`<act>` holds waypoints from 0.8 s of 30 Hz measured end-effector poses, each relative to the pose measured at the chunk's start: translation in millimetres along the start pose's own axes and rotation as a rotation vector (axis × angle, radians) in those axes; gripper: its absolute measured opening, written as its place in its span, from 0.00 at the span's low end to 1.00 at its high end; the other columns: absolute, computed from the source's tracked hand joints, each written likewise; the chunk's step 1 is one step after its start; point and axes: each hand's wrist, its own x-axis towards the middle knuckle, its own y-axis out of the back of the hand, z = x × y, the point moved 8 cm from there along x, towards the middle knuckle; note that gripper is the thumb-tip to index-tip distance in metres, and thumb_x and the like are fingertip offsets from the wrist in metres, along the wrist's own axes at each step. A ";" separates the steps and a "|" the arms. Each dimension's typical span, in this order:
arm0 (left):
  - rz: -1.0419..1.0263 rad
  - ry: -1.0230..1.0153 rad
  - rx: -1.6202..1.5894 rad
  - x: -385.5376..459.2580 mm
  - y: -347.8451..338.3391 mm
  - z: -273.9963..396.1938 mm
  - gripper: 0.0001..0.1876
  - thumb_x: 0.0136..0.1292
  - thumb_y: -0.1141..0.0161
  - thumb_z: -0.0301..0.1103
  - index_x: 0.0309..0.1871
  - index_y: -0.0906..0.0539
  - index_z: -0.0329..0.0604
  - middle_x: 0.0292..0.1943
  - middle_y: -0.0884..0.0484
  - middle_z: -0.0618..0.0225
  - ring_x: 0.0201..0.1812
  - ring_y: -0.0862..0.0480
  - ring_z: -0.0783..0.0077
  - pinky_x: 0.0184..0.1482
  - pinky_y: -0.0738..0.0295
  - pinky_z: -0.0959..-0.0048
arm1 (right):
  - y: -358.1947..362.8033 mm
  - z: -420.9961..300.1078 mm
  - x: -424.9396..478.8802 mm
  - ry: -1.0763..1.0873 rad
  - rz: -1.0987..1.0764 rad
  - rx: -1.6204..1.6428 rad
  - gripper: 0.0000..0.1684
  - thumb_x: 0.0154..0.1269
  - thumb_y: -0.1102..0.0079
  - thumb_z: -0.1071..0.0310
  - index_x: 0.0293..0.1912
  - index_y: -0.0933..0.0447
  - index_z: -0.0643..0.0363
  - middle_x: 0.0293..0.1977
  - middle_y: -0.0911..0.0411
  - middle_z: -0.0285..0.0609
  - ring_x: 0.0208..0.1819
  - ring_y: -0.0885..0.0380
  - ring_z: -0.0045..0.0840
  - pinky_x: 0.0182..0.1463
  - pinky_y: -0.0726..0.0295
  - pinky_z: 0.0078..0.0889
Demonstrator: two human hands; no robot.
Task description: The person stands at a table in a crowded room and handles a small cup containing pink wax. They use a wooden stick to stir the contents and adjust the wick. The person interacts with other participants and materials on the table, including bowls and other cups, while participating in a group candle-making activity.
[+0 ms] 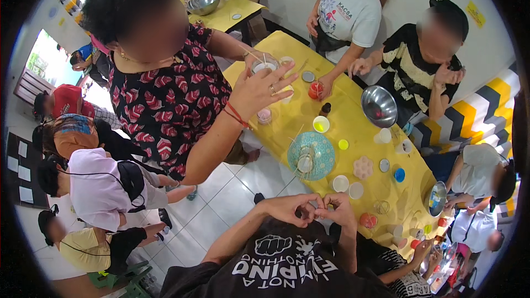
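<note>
Just in front of my black T-shirt, my left hand (292,212) and my right hand (340,211) come together. Their fingers are curled and the fingertips meet, close to the near edge of the yellow-covered table (273,132). Whether something small is pinched between them is too small to tell. Beyond my hands stand two white cups, one nearer the left (340,183) and one beside it (355,190). A teal patterned plate (296,142) carries a glass jar (305,164) and several thin sticks. A jar with orange-red contents (368,220) is right of my right hand.
A pink flower-shaped mould (363,168), a blue cup (399,174) and a dark dropper bottle (325,109) stand on the table. Steel bowls sit along its far side, one tilted (379,106). At left, a person (165,103) holds a jar with sticks; others surround the table.
</note>
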 end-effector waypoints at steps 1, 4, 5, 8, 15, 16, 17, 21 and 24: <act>-0.001 0.005 -0.011 -0.9 2.5 -0.9 0.28 0.62 0.34 0.19 0.64 0.33 0.43 0.39 0.17 0.68 0.40 0.19 0.77 0.43 0.24 0.76 | -2.1 -2.9 2.5 -0.005 -0.002 0.000 0.16 0.57 0.18 0.73 0.26 0.22 0.59 0.23 0.19 0.33 0.26 0.21 0.13 0.31 0.26 0.19; 0.010 0.019 -0.037 -3.1 11.2 -4.6 0.28 0.66 0.32 0.23 0.65 0.33 0.43 0.38 0.19 0.70 0.40 0.19 0.78 0.44 0.24 0.76 | -3.0 -3.6 9.7 -0.040 -0.023 -0.037 0.17 0.59 0.19 0.71 0.26 0.23 0.60 0.23 0.20 0.32 0.27 0.22 0.13 0.32 0.26 0.19; 0.016 0.030 -0.054 -2.2 14.7 -9.0 0.28 0.66 0.32 0.24 0.65 0.33 0.43 0.39 0.19 0.70 0.40 0.19 0.79 0.44 0.24 0.77 | -0.6 -0.9 12.8 -0.052 -0.029 -0.055 0.17 0.60 0.19 0.71 0.26 0.24 0.60 0.23 0.21 0.31 0.27 0.22 0.13 0.32 0.25 0.19; 0.037 0.070 -0.081 -2.5 26.8 -17.1 0.26 0.66 0.32 0.25 0.64 0.32 0.43 0.39 0.19 0.71 0.40 0.20 0.80 0.44 0.25 0.78 | 3.8 12.4 24.0 -0.031 -0.048 -0.089 0.17 0.60 0.19 0.70 0.26 0.23 0.59 0.23 0.21 0.31 0.27 0.23 0.12 0.32 0.26 0.20; 0.080 0.014 -0.196 3.0 55.2 -21.0 0.20 0.68 0.36 0.23 0.59 0.31 0.40 0.40 0.19 0.69 0.41 0.21 0.78 0.44 0.26 0.76 | 7.0 37.0 50.9 -0.131 -0.065 0.071 0.19 0.59 0.18 0.70 0.25 0.25 0.58 0.23 0.19 0.32 0.28 0.22 0.13 0.33 0.26 0.21; 0.090 0.012 -0.207 4.2 58.2 -18.2 0.20 0.68 0.36 0.23 0.59 0.31 0.40 0.40 0.19 0.69 0.41 0.21 0.78 0.44 0.26 0.76 | 7.5 33.9 53.8 -0.143 -0.063 0.071 0.18 0.58 0.19 0.72 0.25 0.24 0.59 0.24 0.19 0.34 0.27 0.21 0.15 0.32 0.25 0.21; 0.099 0.011 -0.218 5.2 62.2 -17.4 0.20 0.68 0.36 0.23 0.59 0.31 0.39 0.40 0.19 0.69 0.41 0.21 0.78 0.44 0.26 0.76 | 8.6 33.2 57.3 -0.155 -0.062 0.070 0.17 0.58 0.19 0.74 0.25 0.24 0.60 0.24 0.18 0.36 0.27 0.20 0.16 0.31 0.23 0.22; 0.096 0.039 -0.223 9.6 72.9 -26.2 0.18 0.68 0.36 0.23 0.57 0.30 0.39 0.38 0.18 0.69 0.41 0.20 0.79 0.44 0.26 0.77 | 14.1 36.4 66.3 -0.163 -0.058 0.060 0.17 0.57 0.19 0.74 0.25 0.23 0.60 0.24 0.18 0.36 0.26 0.20 0.16 0.30 0.24 0.21; 0.113 0.029 -0.240 12.2 77.8 -20.4 0.18 0.68 0.37 0.23 0.57 0.30 0.38 0.37 0.18 0.70 0.40 0.20 0.79 0.43 0.26 0.77 | 17.9 38.4 70.8 -0.167 -0.055 0.044 0.18 0.57 0.18 0.72 0.25 0.24 0.59 0.23 0.19 0.34 0.26 0.22 0.14 0.31 0.26 0.21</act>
